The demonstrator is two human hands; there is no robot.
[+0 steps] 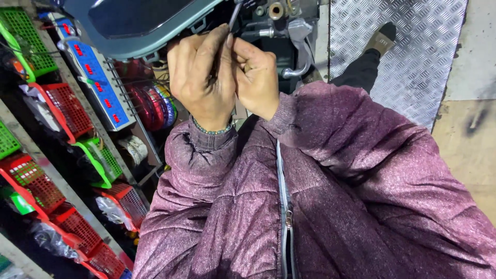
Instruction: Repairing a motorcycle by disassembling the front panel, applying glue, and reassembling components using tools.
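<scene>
Left hand [202, 72] and right hand [257, 76] pressed together, fingers pinched shut on thin dark metal rod [234, 15] rising between fingertips. Rod sits just below grey-blue plastic scooter panel [134, 26], beside curved silver metal lever [299, 64]. Red and green plastic baskets [62, 106] on shelves left.

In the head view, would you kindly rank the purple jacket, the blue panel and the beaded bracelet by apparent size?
1. Purple jacket, though nearness to the camera enlarges it.
2. Blue panel.
3. Beaded bracelet.

Embossed metal floor plate [413, 57], glossy plastic panel [129, 20], matt quilted cloth jacket [336, 196].
</scene>
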